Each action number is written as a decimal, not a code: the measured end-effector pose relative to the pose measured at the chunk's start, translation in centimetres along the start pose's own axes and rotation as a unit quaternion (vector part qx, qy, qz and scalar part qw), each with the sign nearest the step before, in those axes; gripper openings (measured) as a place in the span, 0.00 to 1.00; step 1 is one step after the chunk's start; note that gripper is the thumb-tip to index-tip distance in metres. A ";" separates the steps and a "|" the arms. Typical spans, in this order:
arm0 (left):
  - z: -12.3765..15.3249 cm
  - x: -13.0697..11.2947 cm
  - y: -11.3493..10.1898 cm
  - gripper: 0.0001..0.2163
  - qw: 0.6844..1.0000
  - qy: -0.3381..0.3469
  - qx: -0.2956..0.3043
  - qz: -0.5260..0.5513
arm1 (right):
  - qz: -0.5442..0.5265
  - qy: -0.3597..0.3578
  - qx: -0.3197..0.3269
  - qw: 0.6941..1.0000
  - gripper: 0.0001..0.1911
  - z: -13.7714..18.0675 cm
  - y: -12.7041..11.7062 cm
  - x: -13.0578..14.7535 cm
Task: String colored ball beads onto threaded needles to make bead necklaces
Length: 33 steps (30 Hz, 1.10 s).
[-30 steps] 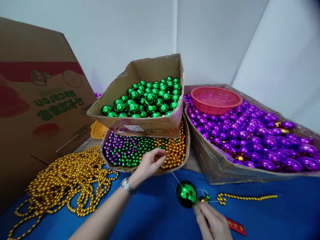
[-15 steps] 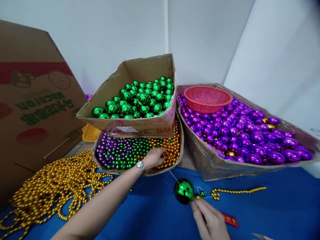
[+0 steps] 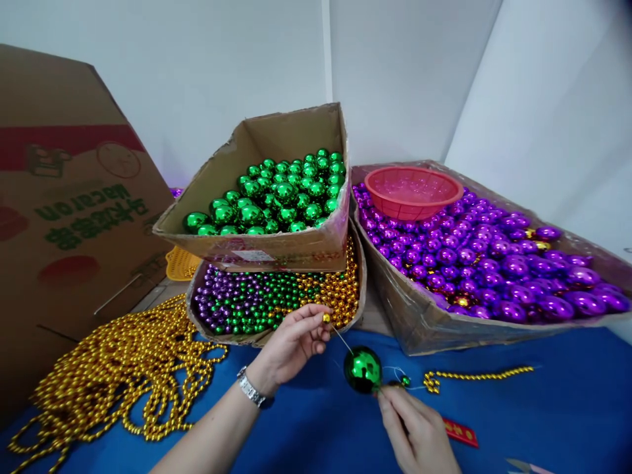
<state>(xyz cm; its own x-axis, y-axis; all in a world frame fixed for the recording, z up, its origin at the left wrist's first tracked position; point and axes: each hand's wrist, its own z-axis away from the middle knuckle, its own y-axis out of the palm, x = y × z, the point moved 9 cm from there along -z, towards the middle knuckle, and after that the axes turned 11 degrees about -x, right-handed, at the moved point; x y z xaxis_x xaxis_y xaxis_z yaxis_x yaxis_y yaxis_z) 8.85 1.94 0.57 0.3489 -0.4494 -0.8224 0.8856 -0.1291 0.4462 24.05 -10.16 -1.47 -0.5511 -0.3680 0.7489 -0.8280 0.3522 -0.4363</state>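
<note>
Lifted out of the shallow bead box point(image 3: 363, 276) since half a second ago, the left hand point(image 3: 291, 342) now hovers just near of that box's front rim, thumb and forefinger pinched on a single gold bead point(image 3: 326, 318). A thin thread point(image 3: 340, 337) runs from the bead down and right to the green ball point(image 3: 363, 369), which rests on the blue tablecloth point(image 3: 543, 421) near the middle of the near edge. The right hand point(image 3: 417, 434) comes in from the near right, fingertips pressed together on the thread just right of the ball, beside a tiny green bead point(image 3: 405, 380). A short gold bead strand point(image 3: 474, 376) trails off to the right from there.

Open cloth lies to the right of the hands, broken only by a red tag point(image 3: 460, 432) just beside the right hand. To the left, a pile of gold bead strings point(image 3: 118, 362) crowds the near-left corner up to the left forearm. Far of the hands the way is walled: the shallow box's rim, a box of green balls point(image 3: 276, 247) stacked on it, and to the right a wide box of purple balls point(image 3: 429, 329) whose front wall stands close to the ball. A red basket point(image 3: 412, 191) sits on the purple balls at the far end.
</note>
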 end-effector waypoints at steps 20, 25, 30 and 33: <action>0.8 0.8 -0.8 0.10 0.998 0.017 -0.039 0.036 | 0.015 -0.016 -0.003 1.000 0.10 0.1 0.1 0.2; 0.8 0.4 -0.7 0.09 0.998 0.032 -0.043 0.036 | 0.004 -0.008 -0.012 1.000 0.11 0.0 -0.1 0.3; 0.9 0.2 -1.0 0.09 0.996 0.042 -0.074 0.018 | 0.019 -0.013 0.000 1.000 0.11 0.1 0.1 0.3; 1.0 0.1 -1.1 0.09 0.995 0.047 -0.084 0.017 | 0.034 -0.020 0.013 0.999 0.11 0.1 0.3 0.2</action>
<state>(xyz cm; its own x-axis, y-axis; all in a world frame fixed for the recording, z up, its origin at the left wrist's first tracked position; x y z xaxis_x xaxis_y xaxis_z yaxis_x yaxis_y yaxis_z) 7.59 1.20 0.34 0.4001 -0.3651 -0.8406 0.9086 0.0383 0.4158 23.70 -10.25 -1.47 -0.6089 -0.3791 0.6967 -0.7910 0.3552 -0.4981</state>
